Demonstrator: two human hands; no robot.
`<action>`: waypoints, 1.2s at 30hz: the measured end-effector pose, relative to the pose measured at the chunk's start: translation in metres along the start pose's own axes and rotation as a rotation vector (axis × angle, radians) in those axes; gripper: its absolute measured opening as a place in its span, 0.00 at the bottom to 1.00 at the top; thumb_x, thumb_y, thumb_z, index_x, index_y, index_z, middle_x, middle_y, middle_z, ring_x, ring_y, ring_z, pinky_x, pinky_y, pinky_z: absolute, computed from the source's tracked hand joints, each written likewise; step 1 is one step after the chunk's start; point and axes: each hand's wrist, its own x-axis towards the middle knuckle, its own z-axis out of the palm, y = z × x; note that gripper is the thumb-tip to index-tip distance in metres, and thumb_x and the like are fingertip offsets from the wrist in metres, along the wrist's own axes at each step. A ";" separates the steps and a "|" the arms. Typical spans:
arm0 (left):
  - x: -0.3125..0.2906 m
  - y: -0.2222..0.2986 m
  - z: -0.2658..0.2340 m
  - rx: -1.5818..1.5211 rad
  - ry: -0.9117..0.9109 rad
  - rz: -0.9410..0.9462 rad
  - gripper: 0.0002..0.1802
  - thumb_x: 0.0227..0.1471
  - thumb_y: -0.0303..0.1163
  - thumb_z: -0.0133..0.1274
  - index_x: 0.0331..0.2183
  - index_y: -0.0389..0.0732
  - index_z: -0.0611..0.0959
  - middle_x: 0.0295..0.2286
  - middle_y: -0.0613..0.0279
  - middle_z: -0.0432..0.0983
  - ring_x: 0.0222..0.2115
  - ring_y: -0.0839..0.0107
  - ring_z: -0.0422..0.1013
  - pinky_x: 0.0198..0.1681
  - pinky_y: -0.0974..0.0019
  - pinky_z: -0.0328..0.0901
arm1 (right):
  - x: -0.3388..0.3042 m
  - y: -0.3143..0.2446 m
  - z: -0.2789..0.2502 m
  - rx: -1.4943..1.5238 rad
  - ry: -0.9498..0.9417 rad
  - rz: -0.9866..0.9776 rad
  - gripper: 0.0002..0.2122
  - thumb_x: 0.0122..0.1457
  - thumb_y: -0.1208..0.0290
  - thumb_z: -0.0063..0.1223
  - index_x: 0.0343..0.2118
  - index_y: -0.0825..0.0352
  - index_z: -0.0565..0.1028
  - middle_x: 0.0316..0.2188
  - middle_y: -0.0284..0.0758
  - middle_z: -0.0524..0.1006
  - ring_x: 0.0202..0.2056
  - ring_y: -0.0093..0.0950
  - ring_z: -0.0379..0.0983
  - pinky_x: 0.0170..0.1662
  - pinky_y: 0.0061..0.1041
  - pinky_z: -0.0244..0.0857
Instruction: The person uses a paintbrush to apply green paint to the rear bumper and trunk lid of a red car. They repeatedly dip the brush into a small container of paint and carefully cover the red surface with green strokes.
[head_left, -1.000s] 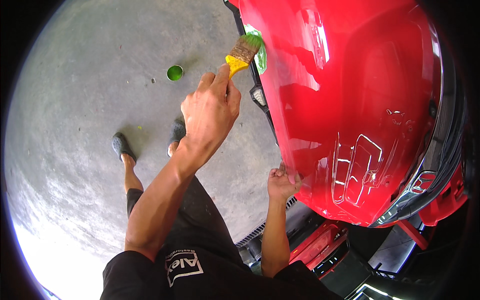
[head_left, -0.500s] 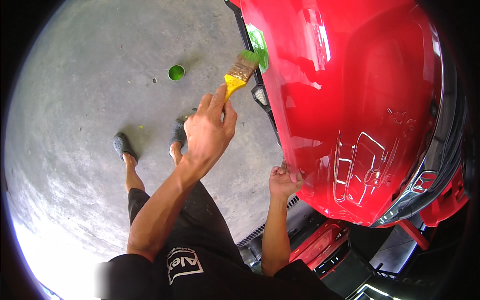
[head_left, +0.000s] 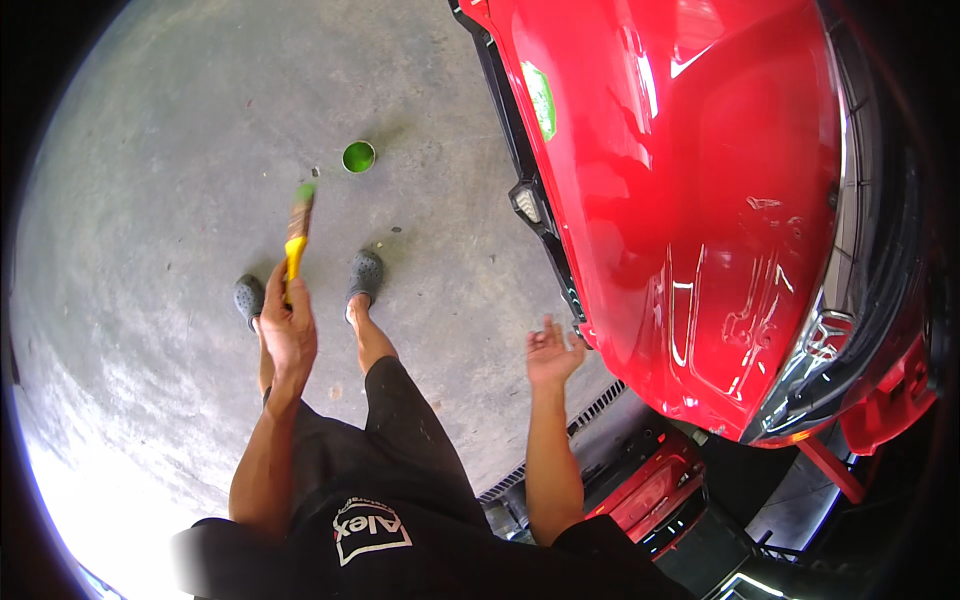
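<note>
Our left hand (head_left: 290,332) swings off the glossy red car bodywork (head_left: 640,220), grasping the yellow-handled, green-tipped brush (head_left: 298,232); brushing seems paused, the oblong green patch (head_left: 540,100) ahead-right of our grip. Our empty right hand (head_left: 553,358) spreads beside the bodywork.

The hood (head_left: 620,220) is gleaming smooth and glossy, the brush handle (head_left: 294,250) is looking like plastic, the floor (head_left: 180,200) is looking like matt concrete, and the shirt (head_left: 470,550) is showing dull cloth.
</note>
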 end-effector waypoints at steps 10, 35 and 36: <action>-0.011 -0.117 -0.063 -0.013 0.151 -0.202 0.24 0.72 0.36 0.49 0.58 0.27 0.80 0.36 0.58 0.80 0.35 0.73 0.72 0.40 0.67 0.67 | -0.066 0.194 -0.028 -0.743 -0.018 0.203 0.20 0.65 0.63 0.59 0.56 0.64 0.71 0.51 0.41 0.79 0.31 0.29 0.75 0.40 0.39 0.80; 0.202 -0.273 -0.012 -0.248 0.162 -0.495 0.20 0.71 0.39 0.50 0.57 0.39 0.82 0.23 0.80 0.61 0.17 0.91 0.49 0.18 0.79 0.42 | 0.339 0.550 0.302 -1.569 -0.613 -1.072 0.65 0.40 0.59 0.87 0.77 0.67 0.48 0.74 0.53 0.58 0.74 0.51 0.55 0.76 0.48 0.50; 0.204 -0.260 -0.017 -0.032 0.073 -0.355 0.21 0.69 0.41 0.51 0.54 0.36 0.83 0.23 0.75 0.66 0.19 0.86 0.57 0.20 0.76 0.50 | 0.350 0.554 0.304 -1.528 -0.622 -1.110 0.65 0.41 0.60 0.86 0.77 0.66 0.48 0.74 0.53 0.58 0.74 0.51 0.55 0.76 0.48 0.51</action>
